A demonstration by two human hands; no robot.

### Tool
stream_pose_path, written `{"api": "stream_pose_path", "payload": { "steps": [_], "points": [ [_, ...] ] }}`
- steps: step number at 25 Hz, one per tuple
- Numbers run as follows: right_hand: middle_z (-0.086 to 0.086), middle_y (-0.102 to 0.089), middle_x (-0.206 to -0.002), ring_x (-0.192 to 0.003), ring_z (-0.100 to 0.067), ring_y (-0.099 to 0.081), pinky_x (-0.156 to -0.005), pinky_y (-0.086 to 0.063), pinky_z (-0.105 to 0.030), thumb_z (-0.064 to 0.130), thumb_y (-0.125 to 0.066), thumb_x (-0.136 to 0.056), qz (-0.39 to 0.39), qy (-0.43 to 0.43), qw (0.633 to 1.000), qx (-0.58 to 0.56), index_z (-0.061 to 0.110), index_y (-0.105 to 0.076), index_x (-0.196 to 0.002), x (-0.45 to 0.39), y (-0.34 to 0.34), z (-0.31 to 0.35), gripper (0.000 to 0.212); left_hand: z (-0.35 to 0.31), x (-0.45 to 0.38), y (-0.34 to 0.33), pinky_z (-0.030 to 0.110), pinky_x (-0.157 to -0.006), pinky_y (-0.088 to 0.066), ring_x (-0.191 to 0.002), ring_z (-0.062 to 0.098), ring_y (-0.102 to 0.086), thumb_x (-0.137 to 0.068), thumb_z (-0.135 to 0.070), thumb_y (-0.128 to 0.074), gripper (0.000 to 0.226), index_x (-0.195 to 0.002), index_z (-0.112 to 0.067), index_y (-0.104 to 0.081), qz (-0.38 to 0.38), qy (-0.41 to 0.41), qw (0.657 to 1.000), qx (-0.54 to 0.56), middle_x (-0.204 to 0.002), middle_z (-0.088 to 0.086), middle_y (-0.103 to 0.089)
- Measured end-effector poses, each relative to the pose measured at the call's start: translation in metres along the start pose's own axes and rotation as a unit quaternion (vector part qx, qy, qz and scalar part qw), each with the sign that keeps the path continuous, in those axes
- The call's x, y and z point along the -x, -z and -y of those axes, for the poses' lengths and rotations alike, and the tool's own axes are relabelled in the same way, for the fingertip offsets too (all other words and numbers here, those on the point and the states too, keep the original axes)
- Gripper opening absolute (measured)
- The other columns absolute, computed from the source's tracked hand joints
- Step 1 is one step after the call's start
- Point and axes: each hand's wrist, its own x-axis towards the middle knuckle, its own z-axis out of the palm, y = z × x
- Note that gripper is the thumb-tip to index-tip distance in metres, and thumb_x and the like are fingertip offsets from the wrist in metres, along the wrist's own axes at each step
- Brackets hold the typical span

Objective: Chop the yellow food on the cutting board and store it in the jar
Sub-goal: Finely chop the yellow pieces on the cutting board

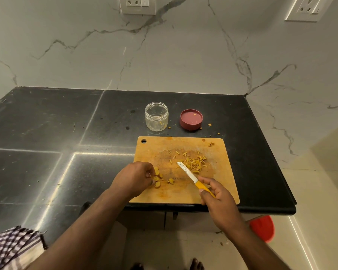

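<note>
two bare forearms reached in from the bottom edge, with no sleeves on either. the left hand (134,177) and right hand (219,199) wore no gloves, and no rings or wristbands showed. short, plain fingernails showed on the right hand. a purple-and-white checked cloth garment (10,248) showed at the lower left. bare toes (196,264) were visible at the bottom edge.

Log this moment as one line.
left hand: pinching yellow chunks | right hand: holding knife | jar: open, nearly empty
</note>
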Motion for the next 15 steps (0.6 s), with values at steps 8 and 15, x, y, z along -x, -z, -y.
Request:
{"api": "stream_pose_path", "payload": {
  "steps": [8,15],
  "points": [
    [0.002,-0.062,-0.078,-0.067,-0.004,-0.056,-0.061,-0.05,-0.021,0.018,-0.054,-0.099,0.013,-0.011,1.0,0.015,0.045,-0.058,-0.12,0.002,0.001,-0.004,0.035,0.005,-0.001,0.001,0.02,-0.061,-0.045,-0.082,0.009,-0.058,-0.09,-0.021,-0.069,0.015,-0.086,-0.032,-0.059,-0.002,0.014,0.998,0.069,-0.091,-0.01,-0.063],
    [-0.002,-0.063,-0.08,-0.068,-0.009,-0.056,-0.063,-0.05,-0.027,0.02,-0.055,-0.099,0.007,-0.011,1.0,0.019,0.045,-0.059,-0.123,0.003,-0.001,-0.005,0.035,-0.012,-0.011,0.0,0.016,-0.064,-0.047,-0.088,0.006,-0.061,-0.094,-0.008,-0.065,0.021,-0.102,-0.027,-0.068,-0.01,0.001,0.988,0.155,-0.094,-0.009,-0.066]
  ]
}}
